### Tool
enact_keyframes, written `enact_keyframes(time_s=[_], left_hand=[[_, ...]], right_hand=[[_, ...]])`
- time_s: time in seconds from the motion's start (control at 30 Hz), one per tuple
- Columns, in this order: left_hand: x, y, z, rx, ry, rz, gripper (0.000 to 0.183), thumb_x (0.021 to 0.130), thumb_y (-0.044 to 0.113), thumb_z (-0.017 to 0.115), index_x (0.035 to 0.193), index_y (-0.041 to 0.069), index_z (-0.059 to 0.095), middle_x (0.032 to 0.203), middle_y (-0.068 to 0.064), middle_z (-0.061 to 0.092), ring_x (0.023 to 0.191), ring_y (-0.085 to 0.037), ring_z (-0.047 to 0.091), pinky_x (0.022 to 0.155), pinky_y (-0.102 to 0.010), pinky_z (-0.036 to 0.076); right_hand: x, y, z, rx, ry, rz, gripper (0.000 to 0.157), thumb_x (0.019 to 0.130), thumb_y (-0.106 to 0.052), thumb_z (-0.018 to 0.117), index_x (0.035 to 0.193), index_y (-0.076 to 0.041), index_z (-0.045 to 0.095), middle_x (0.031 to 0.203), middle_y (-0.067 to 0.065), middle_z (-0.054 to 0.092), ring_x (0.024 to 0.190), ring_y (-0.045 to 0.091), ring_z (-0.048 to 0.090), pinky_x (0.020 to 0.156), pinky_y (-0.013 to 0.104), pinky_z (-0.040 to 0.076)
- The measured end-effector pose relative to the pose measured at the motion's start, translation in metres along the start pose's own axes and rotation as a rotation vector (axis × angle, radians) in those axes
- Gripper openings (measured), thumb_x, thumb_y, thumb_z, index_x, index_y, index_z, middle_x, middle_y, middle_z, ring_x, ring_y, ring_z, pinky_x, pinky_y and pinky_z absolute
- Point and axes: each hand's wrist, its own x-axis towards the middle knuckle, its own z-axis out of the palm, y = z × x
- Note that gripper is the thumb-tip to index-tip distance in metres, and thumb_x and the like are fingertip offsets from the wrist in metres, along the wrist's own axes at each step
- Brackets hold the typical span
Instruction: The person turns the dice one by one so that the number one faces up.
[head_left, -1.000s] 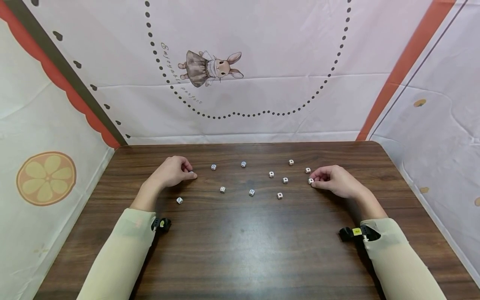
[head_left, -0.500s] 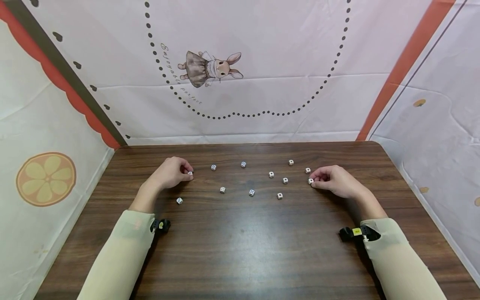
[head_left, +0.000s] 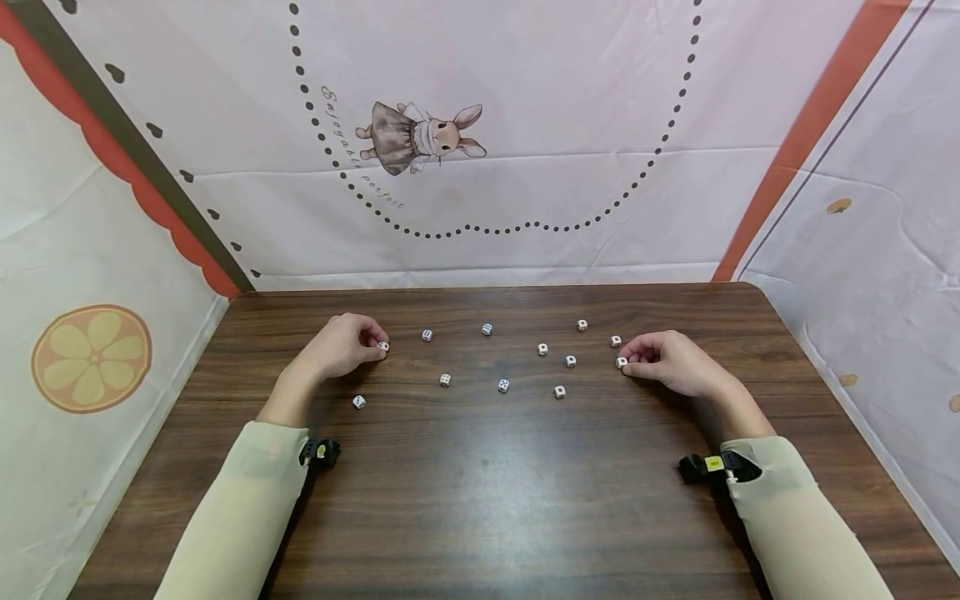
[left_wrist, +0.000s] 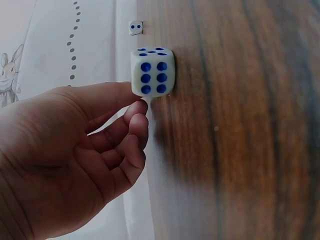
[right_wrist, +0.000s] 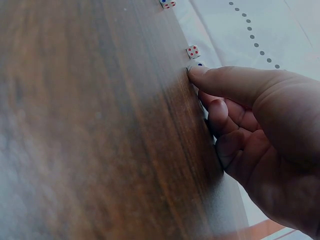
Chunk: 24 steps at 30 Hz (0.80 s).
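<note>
My left hand (head_left: 341,343) is at the left of the table, its thumb and fingers pinching a small white die (head_left: 383,346). In the left wrist view, a six-pip face of that die (left_wrist: 153,75) in blue points toward the camera, with a five-pip face beside it. Over at the right, my right hand (head_left: 673,360) pinches another white die (head_left: 622,362), mostly covered by the thumb in the right wrist view. Just behind it sits a die (head_left: 616,341) with one dot up. A die (head_left: 359,402) lies in front of my left hand.
Other dice lie across the brown wooden table (head_left: 480,483). Toward the left are a die (head_left: 427,335) and a die (head_left: 446,380); toward the right, several with one dot up, such as a die (head_left: 559,392). A printed cloth (head_left: 525,192) stands behind the table.
The die in my left hand has turned between the fingers, and its upper face differs from half a second ago. My right hand and the loose dice stay where they were.
</note>
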Motion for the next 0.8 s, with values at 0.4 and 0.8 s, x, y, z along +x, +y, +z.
enact_keyframes(time_s=[0.4, 0.8], left_hand=[[-0.0029, 0.0006, -0.0010, -0.078, 0.002, 0.020, 0.010, 0.092, 0.013, 0.085, 0.097, 0.012, 0.077, 0.085, -0.001, 0.066, 0.080, -0.018, 0.059, 0.077, -0.037, 0.045], [-0.0047, -0.0081, -0.0006, -0.127, -0.008, 0.002, 0.013, 0.090, 0.011, 0.087, 0.099, 0.009, 0.078, 0.087, -0.002, 0.067, 0.082, -0.020, 0.060, 0.076, -0.037, 0.046]], right_hand=[[0.0001, 0.0008, 0.0003, -0.004, 0.000, -0.003, 0.007, 0.097, -0.012, 0.080, 0.104, -0.012, 0.080, 0.083, -0.004, 0.067, 0.079, 0.014, 0.061, 0.070, 0.027, 0.048], [0.0005, 0.0006, 0.0002, 0.003, 0.007, -0.010, 0.008, 0.096, -0.012, 0.081, 0.104, -0.011, 0.080, 0.083, -0.004, 0.067, 0.078, 0.013, 0.060, 0.070, 0.026, 0.048]])
